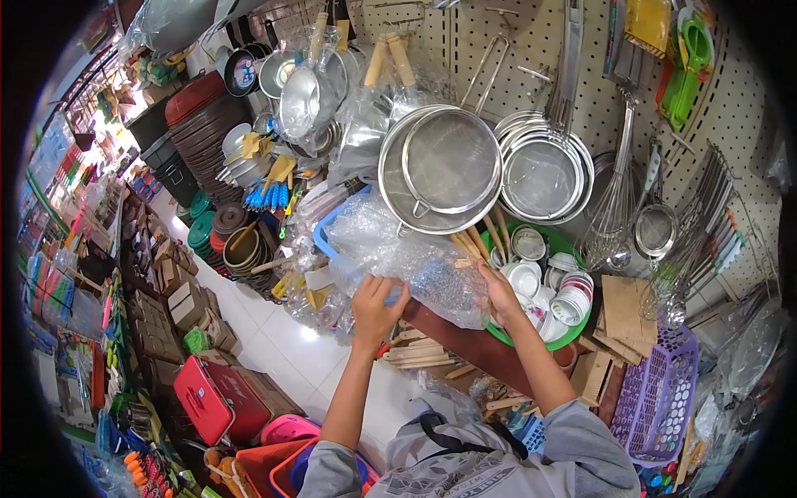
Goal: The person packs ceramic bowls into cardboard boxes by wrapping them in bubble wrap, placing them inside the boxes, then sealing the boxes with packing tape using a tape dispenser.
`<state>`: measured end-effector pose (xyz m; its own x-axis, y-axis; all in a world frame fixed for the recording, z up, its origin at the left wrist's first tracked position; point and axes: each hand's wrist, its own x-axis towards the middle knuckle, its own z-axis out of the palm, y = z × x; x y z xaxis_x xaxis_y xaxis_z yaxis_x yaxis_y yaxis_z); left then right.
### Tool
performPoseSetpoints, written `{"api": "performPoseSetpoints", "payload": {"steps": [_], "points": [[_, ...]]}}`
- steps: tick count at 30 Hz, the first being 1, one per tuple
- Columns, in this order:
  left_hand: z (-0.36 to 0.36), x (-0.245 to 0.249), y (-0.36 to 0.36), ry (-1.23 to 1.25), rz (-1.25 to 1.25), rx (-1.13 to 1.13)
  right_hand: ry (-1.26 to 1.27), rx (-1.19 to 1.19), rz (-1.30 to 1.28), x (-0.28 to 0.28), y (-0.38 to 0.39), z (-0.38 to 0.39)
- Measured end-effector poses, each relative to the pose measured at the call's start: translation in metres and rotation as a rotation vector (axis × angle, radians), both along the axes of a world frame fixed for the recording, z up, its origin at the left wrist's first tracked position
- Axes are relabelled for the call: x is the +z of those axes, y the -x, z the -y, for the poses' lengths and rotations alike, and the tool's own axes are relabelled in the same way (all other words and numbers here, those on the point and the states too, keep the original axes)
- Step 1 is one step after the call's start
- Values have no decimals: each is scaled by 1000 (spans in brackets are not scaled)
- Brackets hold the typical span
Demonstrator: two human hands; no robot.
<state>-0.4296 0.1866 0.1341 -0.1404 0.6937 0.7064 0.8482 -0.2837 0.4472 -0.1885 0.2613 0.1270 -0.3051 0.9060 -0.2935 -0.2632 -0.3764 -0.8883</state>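
Note:
My left hand point(378, 309) is closed on the near left edge of a clear, crinkled plastic bag point(432, 278). On the bag's right side, my right hand point(498, 295) grips its edge, with the fingers partly hidden by the plastic. Under and behind the bag, a blue basin point(325, 236) shows its rim. The bag's contents are hard to make out through the plastic. Just right of my right hand is a green basin point(573, 336) of small white bowls point(525, 279). A dark red shelf edge point(465, 342) runs below the bag.
Large strainers point(452, 162) and whisks point(616, 199) hang from the pegboard point(515, 50) ahead. A purple basket point(656, 398) stands at the right. A red case point(203, 398) is at the lower left beside the tiled floor point(286, 349). Stacked pots point(203, 137) line the back left.

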Motion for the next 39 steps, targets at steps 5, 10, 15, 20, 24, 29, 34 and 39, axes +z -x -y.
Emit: {"api": "performPoseSetpoints", "payload": {"steps": [5, 10, 15, 20, 24, 29, 34, 39], "points": [[27, -6, -31, 351, 278, -132, 66, 39, -64, -3, -29, 26], [37, -48, -59, 879, 1150, -267, -3, 120, -114, -18, -58, 55], [51, -53, -98, 689, 1484, -466, -106, 247, 99, -11, -93, 98], [74, -55, -131, 657, 1487, -460, -175, 402, 188, -28, -138, 128], [93, -54, -155, 795, 1357, -522, -57, 346, 153, -27, -164, 143], [109, -53, -188, 911, 1276, -625, -121, 68, 146, -49, -187, 154], [116, -52, -218, 979, 1301, -685, -191, -68, 75, -52, -212, 172], [126, -50, -252, 959, 1238, -661, -228, -163, 151, -50, -243, 191]]}}
